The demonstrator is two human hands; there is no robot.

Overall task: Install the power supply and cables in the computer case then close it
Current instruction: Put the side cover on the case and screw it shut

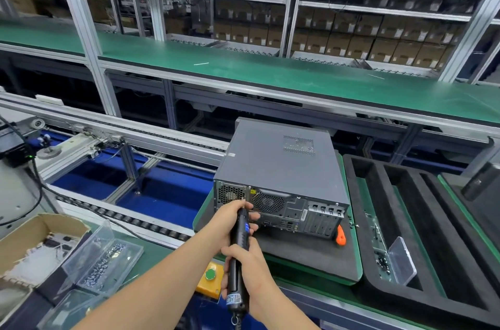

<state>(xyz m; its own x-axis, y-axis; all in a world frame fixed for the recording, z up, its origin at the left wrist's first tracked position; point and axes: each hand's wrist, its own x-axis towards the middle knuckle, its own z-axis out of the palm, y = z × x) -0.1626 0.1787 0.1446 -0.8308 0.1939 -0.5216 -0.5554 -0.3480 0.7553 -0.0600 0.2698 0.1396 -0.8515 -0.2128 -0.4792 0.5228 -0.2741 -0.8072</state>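
The left hand (232,217) grips the electric screwdriver (239,240) near its tip, the right hand (244,262) holds its body lower down — keep it square to the rear of the computer case (281,164) and press straight.

the computer case (278,167) is finished in dark grey, its rear punched with honeycomb vents. the electric screwdriver (239,243) is coloured black with a blue label. an orange tool (341,236), a yellow box (209,286) with a green button (209,274), and a black foam tray (405,300) are seen against the green bench (154,254).
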